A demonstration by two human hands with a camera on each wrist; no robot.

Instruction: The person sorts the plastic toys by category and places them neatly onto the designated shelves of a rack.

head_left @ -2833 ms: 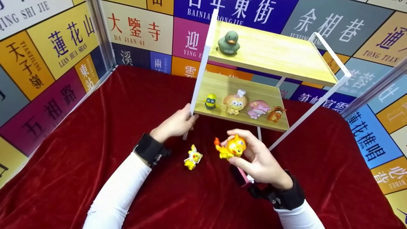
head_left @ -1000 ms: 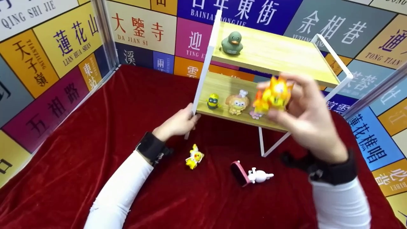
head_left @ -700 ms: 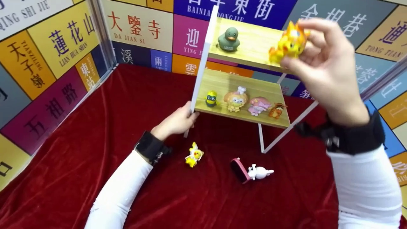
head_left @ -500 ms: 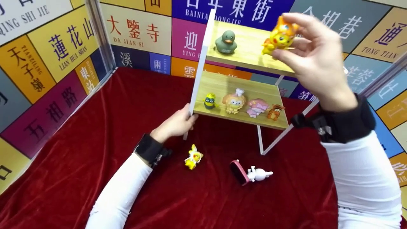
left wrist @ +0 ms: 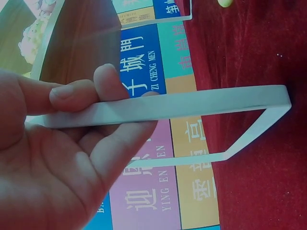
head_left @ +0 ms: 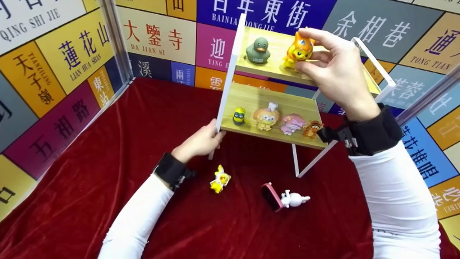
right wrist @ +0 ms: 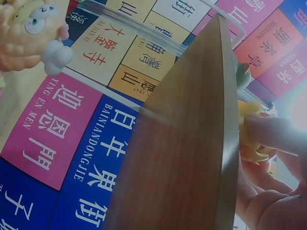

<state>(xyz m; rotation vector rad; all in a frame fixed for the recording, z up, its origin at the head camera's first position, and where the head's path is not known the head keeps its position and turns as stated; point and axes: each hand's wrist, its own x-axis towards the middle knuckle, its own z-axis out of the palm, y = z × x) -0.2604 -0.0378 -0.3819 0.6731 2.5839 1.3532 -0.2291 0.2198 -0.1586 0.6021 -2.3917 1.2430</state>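
Note:
My right hand (head_left: 336,66) pinches an orange and yellow Pikachu figurine (head_left: 299,50) at the front of the shelf rack's upper board (head_left: 275,70), right of a green rubber duck (head_left: 258,51). In the right wrist view the figurine (right wrist: 254,132) shows partly behind the board's edge, with thumb and fingers on it. My left hand (head_left: 200,142) grips the rack's white left leg (head_left: 225,86); in the left wrist view the fingers curl round this flat white bar (left wrist: 192,103).
The lower board (head_left: 237,91) bears a minion (head_left: 238,116), a figurine with a chef hat (head_left: 266,118), a pink figurine (head_left: 292,124) and a tiger (head_left: 312,128). On the red cloth (head_left: 194,223) lie a yellow figurine (head_left: 219,179) and a white figurine (head_left: 295,199) with a pink-edged piece (head_left: 272,197).
My right hand has lifted the Pikachu figurine from over the cloth to the upper board, then moved it left and slightly down beside the duck. My left hand keeps its grip on the leg.

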